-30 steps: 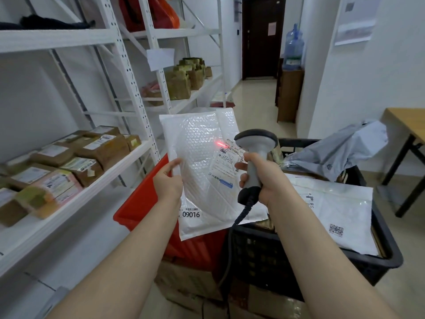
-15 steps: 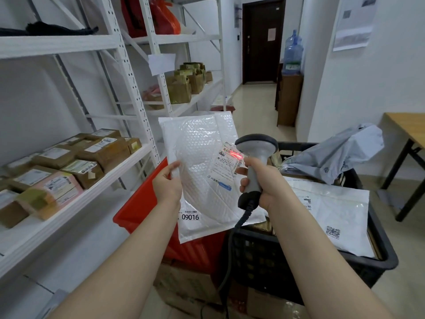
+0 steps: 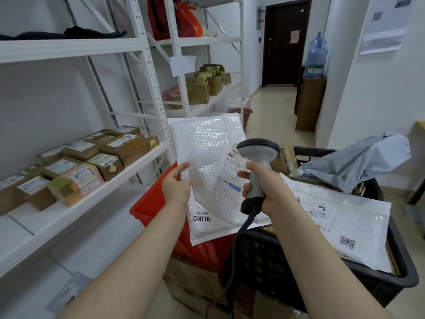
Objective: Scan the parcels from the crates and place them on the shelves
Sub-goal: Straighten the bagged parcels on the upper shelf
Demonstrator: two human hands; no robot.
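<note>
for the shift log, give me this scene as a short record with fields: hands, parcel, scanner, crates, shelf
left hand: pinches the bubble mailer by its left edge, held upright
right hand: grips the scanner, its head in front of the mailer's label
sticker: reads 09016, low on the mailer
black crate: holds a white mailer and a grey bag
red crate: behind the held mailer, contents hidden
shelf: labelled cardboard boxes

Scanner (image 3: 257, 148) head hides pt of mailer (image 3: 207, 146) label (image 3: 232, 172); rest of txt illegible; table (image 3: 420, 130) cut by rt edge.
</note>
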